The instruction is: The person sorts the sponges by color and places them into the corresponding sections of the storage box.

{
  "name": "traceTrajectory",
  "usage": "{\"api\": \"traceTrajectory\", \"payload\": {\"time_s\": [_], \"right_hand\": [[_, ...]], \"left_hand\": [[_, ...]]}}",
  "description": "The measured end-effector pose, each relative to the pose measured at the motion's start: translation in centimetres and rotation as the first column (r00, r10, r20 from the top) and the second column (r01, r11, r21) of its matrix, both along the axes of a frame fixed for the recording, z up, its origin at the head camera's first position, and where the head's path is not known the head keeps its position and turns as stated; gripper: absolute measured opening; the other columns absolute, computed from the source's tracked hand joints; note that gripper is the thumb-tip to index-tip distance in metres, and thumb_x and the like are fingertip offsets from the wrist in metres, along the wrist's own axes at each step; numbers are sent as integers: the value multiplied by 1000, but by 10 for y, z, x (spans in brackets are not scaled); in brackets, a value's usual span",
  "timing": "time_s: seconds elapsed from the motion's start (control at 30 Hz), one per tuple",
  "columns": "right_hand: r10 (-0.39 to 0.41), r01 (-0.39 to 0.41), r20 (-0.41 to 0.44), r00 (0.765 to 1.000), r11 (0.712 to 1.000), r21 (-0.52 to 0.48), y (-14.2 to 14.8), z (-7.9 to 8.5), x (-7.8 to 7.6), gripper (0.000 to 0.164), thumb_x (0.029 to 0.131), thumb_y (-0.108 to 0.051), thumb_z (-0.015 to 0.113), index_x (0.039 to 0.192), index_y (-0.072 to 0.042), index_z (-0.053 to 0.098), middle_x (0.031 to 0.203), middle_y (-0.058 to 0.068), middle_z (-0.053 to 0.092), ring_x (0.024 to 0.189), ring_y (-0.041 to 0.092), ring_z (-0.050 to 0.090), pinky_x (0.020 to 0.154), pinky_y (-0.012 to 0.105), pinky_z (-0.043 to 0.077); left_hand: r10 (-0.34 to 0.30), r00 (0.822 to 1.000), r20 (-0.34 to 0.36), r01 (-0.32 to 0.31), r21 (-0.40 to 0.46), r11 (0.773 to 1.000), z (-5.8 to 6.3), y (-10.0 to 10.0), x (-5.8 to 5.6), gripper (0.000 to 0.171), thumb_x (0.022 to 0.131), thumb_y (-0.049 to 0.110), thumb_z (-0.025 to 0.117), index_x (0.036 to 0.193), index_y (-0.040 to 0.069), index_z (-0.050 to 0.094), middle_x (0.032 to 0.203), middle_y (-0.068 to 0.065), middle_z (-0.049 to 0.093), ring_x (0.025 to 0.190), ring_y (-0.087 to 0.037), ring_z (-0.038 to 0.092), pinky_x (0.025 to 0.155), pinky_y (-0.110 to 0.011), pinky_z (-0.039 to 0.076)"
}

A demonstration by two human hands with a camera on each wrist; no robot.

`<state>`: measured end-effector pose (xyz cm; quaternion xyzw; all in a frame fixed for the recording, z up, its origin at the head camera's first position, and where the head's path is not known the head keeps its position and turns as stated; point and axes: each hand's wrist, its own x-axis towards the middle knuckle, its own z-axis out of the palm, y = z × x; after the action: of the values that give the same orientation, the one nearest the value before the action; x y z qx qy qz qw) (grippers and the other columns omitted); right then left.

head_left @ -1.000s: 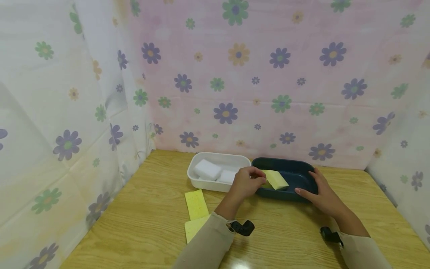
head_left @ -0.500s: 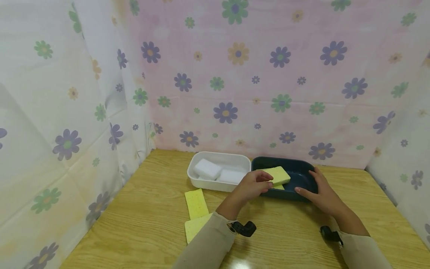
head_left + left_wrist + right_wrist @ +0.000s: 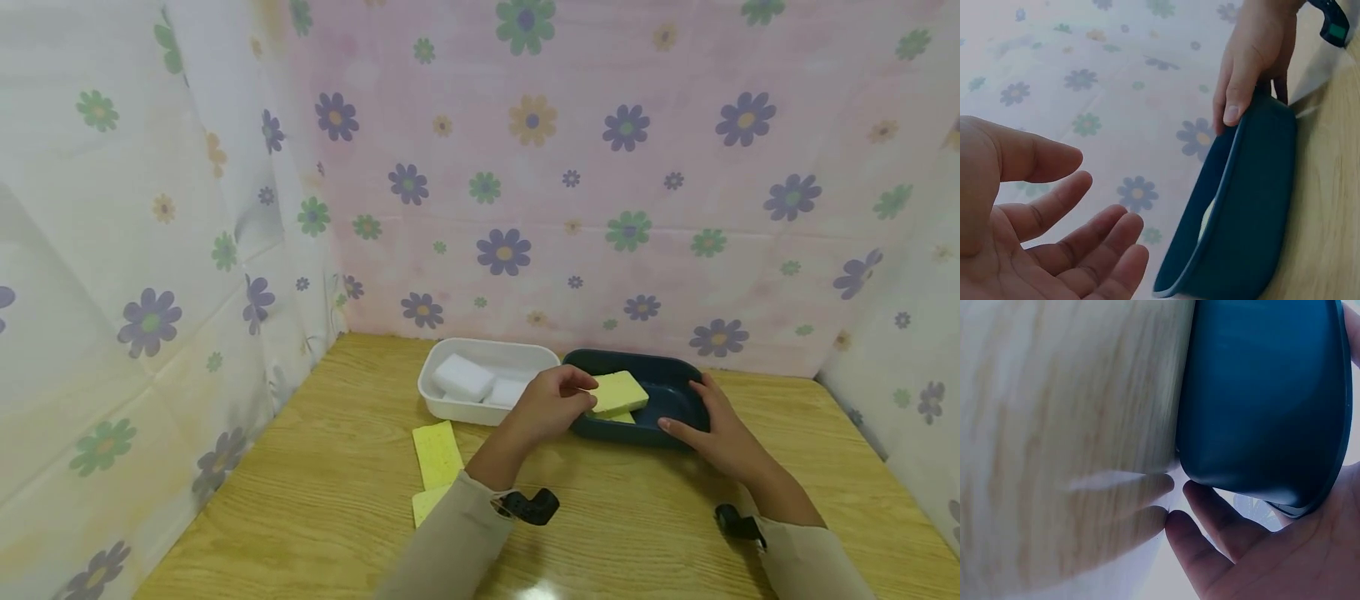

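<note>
A dark blue plastic tub (image 3: 633,435) stands on the table, tilted in the left wrist view only by the camera's angle. Inside it one yellow sponge (image 3: 621,392) lies on top of another yellow sponge (image 3: 624,417), which is mostly hidden. My left hand (image 3: 547,404) hovers over the tub's left end, and in the left wrist view its fingers are loosely spread with nothing between them. My right hand (image 3: 723,437) holds the tub's right end, thumb at the front rim and fingers around the outside (image 3: 1210,515).
Left of the tub, close against it, is a white tub (image 3: 465,413) with white foam blocks (image 3: 462,378). Two more yellow sponges (image 3: 438,455) lie on the wooden table (image 3: 322,492) nearer me, one partly behind my left sleeve. A flowered cloth (image 3: 525,183) hangs behind.
My left hand lowered a sponge flat onto the other in the blue tub, let go and drew back left. My right hand has stayed on the tub.
</note>
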<state>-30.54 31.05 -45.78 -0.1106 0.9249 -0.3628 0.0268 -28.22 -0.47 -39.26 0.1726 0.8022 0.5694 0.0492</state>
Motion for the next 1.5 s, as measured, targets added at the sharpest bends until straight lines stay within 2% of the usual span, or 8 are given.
{"api": "traceTrajectory", "payload": {"time_s": [0.23,0.43,0.67,0.9,1.07,1.2,1.37,1.5], "right_hand": [[-4,4,2,1000,1000,3,1,0,2,106,98,-56,65,166,-3,2,171,20,-19,153,60,-3,106,85,15],[-4,4,0,1000,1000,7,0,-1,1,107,98,-58,64,166,-4,2,171,19,-19,153,58,-3,106,85,15],[3,-2,-8,1000,1000,14,-2,-1,-4,108,97,-59,65,166,-3,3,172,19,-19,154,58,-3,107,84,15],[1,-1,-8,1000,1000,-3,0,-1,-2,107,98,-57,65,166,-3,3,171,20,-18,153,59,-2,106,84,16],[-6,6,-11,1000,1000,1,1,-3,-2,107,98,-58,65,166,-2,3,171,21,-17,153,58,-1,107,84,16],[-10,10,-11,1000,1000,2,0,-3,-3,108,97,-58,65,166,-2,4,171,21,-17,153,59,-1,107,84,16],[-8,8,-7,1000,1000,-4,0,-1,-1,107,98,-58,64,166,-3,3,171,18,-20,153,58,-2,107,84,16],[-6,6,-2,1000,1000,-8,0,0,-1,107,98,-58,64,166,-4,2,171,17,-20,153,58,-3,107,84,15]], "left_hand": [[-5,999,-32,1,-151,989,12,-26,12,20,101,30,65,120,25,69,124,2,69,114,-14,64,88,-35,55],[-20,998,-57,7,-220,975,13,-63,20,18,101,30,66,118,28,70,125,2,69,116,-17,65,88,-38,56],[-48,995,-84,24,-265,964,1,-115,35,22,102,26,66,121,15,69,126,-9,69,117,-22,65,95,-42,55],[-66,997,-46,47,-344,938,-15,-154,59,29,99,32,71,123,18,67,126,-4,68,119,-27,63,96,-50,53],[-54,999,-7,47,-381,923,-23,-171,74,42,93,41,77,125,15,66,128,-6,67,118,-25,62,97,-55,52],[-36,999,28,44,-363,931,-29,-181,83,50,89,43,81,126,11,66,127,-7,67,118,-27,62,97,-55,51],[-18,998,66,40,-343,938,-37,-188,92,57,86,42,85,128,11,64,128,-6,65,117,-25,61,95,-49,52],[-12,997,72,37,-347,937,-40,-191,96,65,80,42,90,131,11,62,126,-6,64,116,-25,60,89,-41,54]]}}
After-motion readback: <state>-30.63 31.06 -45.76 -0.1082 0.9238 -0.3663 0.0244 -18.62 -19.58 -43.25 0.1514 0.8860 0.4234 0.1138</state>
